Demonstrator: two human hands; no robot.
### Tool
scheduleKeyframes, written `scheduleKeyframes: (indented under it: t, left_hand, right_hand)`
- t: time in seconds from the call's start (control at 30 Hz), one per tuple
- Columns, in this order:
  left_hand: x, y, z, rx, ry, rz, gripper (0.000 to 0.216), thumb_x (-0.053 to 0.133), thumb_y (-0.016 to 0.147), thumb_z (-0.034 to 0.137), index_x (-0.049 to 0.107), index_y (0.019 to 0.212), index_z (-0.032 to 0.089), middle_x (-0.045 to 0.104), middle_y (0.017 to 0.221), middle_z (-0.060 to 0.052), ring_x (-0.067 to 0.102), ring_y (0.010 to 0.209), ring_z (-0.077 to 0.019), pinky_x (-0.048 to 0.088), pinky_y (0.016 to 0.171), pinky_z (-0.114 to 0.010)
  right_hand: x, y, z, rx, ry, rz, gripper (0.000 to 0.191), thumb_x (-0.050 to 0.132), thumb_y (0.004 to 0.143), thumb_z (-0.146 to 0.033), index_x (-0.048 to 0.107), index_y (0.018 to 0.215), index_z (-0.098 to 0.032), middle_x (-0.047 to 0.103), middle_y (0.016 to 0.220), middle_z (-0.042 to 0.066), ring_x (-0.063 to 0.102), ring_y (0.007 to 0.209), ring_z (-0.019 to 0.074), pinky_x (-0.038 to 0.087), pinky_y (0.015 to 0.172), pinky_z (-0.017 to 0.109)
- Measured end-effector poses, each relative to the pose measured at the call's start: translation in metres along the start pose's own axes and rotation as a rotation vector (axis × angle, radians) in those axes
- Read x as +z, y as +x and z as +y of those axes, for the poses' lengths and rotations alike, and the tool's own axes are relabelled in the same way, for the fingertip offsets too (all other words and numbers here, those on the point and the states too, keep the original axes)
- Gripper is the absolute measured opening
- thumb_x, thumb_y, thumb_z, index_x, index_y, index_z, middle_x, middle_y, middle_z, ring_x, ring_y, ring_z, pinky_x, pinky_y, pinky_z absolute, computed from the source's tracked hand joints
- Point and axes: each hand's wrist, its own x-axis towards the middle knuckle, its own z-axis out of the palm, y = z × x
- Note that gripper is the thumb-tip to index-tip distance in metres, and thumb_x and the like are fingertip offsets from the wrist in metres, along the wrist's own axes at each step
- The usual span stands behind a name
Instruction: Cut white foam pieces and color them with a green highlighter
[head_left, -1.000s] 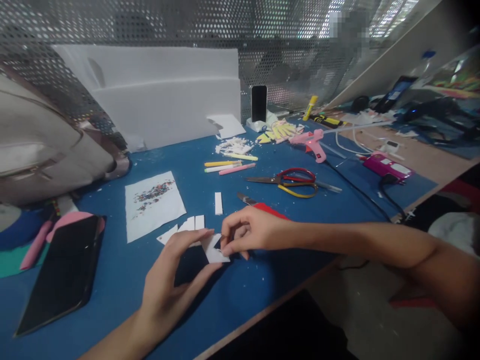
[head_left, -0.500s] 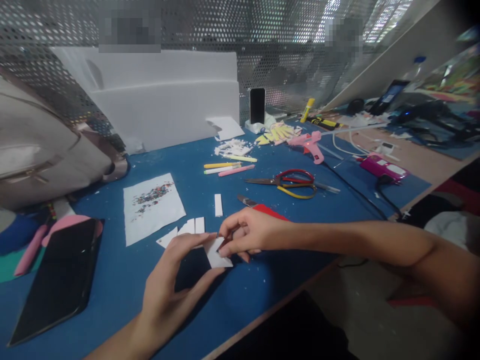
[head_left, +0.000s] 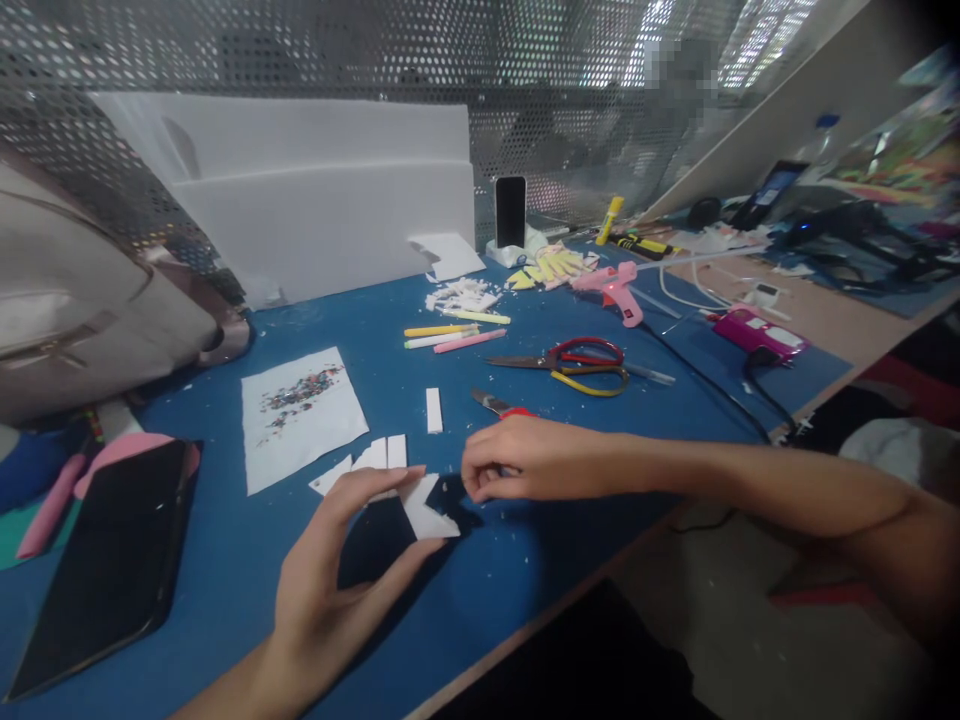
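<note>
My left hand (head_left: 322, 570) grips a white foam-board piece (head_left: 420, 512) between thumb and fingers, by its upper and lower edges. A V-shaped notch with a rough edge opens on the piece's right side. Just right of it, my right hand (head_left: 529, 458) is curled closed and apart from the piece; whatever its fingers pinch, if anything, is hidden. Small white crumbs (head_left: 444, 487) show between the two. Behind my left fingers lie several white cut pieces (head_left: 379, 452), and a white strip (head_left: 434, 411) rests farther back. A red-handled scissors-like tool (head_left: 491, 403) is partly covered by my right hand.
Scissors (head_left: 555, 362), markers (head_left: 469, 342) and a pink glue gun (head_left: 616, 295) lie beyond my hands. A paper with colourful bits (head_left: 300, 455) is at left, near a black tablet (head_left: 105, 570). White boards (head_left: 337, 215) stand behind. The table edge (head_left: 517, 650) runs nearest me.
My right hand has pulled away rightward from the white piece, uncovering its notch. My left hand still holds the piece in nearly the same place. The view has shifted slightly.
</note>
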Motion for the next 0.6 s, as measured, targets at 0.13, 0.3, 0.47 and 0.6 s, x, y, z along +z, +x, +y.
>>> scheduleKeyframes:
  t: [0.13, 0.3, 0.47, 0.6]
  left_hand:
    - [-0.002, 0.003, 0.001, -0.026, 0.019, 0.009, 0.058, 0.076, 0.076, 0.020, 0.048, 0.127, 0.027, 0.065, 0.115, -0.004, 0.065, 0.105, -0.0202, 0.054, 0.095, -0.040]
    - [-0.002, 0.004, 0.000, -0.004, 0.036, 0.032, 0.059, 0.076, 0.077, 0.023, 0.047, 0.128, 0.027, 0.065, 0.116, -0.006, 0.066, 0.104, -0.0223, 0.056, 0.093, -0.044]
    - [-0.002, 0.001, -0.002, 0.040, -0.023, 0.034, 0.063, 0.076, 0.076, 0.018, 0.046, 0.131, 0.027, 0.064, 0.117, -0.004, 0.064, 0.105, -0.0209, 0.055, 0.095, -0.043]
    - [-0.002, 0.001, -0.002, 0.081, -0.090, 0.039, 0.067, 0.078, 0.073, 0.012, 0.048, 0.131, 0.027, 0.065, 0.115, -0.004, 0.063, 0.105, -0.0207, 0.053, 0.096, -0.043]
  right_hand:
    - [0.008, -0.006, 0.010, -0.042, -0.177, -0.003, 0.004, 0.061, 0.089, -0.014, 0.066, 0.090, -0.014, 0.064, 0.090, 0.003, 0.058, 0.079, 0.0118, 0.041, 0.069, 0.021]
    - [0.018, -0.005, 0.013, -0.095, -0.291, 0.004, 0.009, 0.058, 0.093, -0.018, 0.065, 0.087, -0.016, 0.062, 0.087, 0.003, 0.056, 0.084, 0.0146, 0.040, 0.073, 0.024]
    - [0.017, -0.005, 0.008, -0.130, -0.334, -0.014, 0.014, 0.052, 0.097, -0.020, 0.063, 0.089, -0.014, 0.062, 0.088, 0.004, 0.054, 0.086, 0.0160, 0.040, 0.076, 0.026]
    - [0.016, -0.006, 0.008, -0.135, -0.275, -0.057, 0.013, 0.054, 0.096, -0.021, 0.064, 0.089, -0.015, 0.063, 0.090, 0.003, 0.056, 0.089, 0.0153, 0.041, 0.077, 0.025]
